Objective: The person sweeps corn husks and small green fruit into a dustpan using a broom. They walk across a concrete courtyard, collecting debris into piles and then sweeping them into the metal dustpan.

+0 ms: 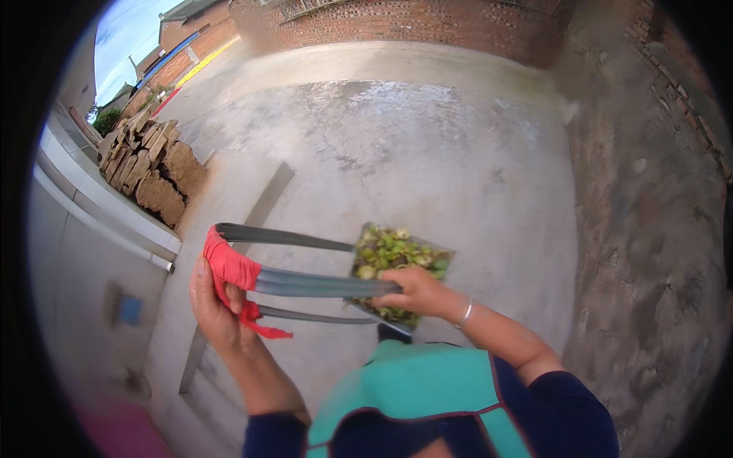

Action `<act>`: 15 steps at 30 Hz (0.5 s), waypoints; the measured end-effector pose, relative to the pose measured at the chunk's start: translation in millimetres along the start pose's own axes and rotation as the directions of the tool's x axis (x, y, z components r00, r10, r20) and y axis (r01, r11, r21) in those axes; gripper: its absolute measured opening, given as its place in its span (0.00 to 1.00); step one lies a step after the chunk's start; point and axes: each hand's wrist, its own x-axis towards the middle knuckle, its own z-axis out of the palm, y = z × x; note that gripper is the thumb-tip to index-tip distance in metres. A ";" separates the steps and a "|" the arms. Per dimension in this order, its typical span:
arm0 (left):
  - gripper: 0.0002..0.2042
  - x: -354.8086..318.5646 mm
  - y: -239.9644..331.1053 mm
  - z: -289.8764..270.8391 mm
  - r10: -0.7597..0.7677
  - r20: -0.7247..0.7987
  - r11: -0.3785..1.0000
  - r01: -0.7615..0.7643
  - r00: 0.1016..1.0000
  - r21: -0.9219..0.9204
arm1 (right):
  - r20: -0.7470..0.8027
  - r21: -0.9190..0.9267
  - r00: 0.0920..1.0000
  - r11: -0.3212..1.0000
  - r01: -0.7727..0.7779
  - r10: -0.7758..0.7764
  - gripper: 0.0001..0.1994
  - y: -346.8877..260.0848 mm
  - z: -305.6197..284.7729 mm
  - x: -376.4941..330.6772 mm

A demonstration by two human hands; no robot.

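Long grey bands run from the left to a dark, flat-sided container in front of me. Red cloth is wrapped and knotted round their left end, with a loose tail hanging down. My left hand is closed round this wrapped part. My right hand grips the middle band close to the container. Green and brownish pieces, like husks or peelings, fill the container. Its far side is blurred, and my right hand and the band hide part of the contents.
A low concrete step runs along my left. Beyond it, flat bricks or tiles are stacked against the wall. A pale pipe lines the left wall. A rough wall rises on the right, and a brick wall closes the far end.
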 end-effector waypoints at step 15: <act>0.19 472.7 -195.3 41.7 0.128 0.007 0.986 -0.126 0.992 -0.106 | -0.013 -0.002 0.998 0.998 0.069 -0.069 0.17 187.9 -171.1 472.0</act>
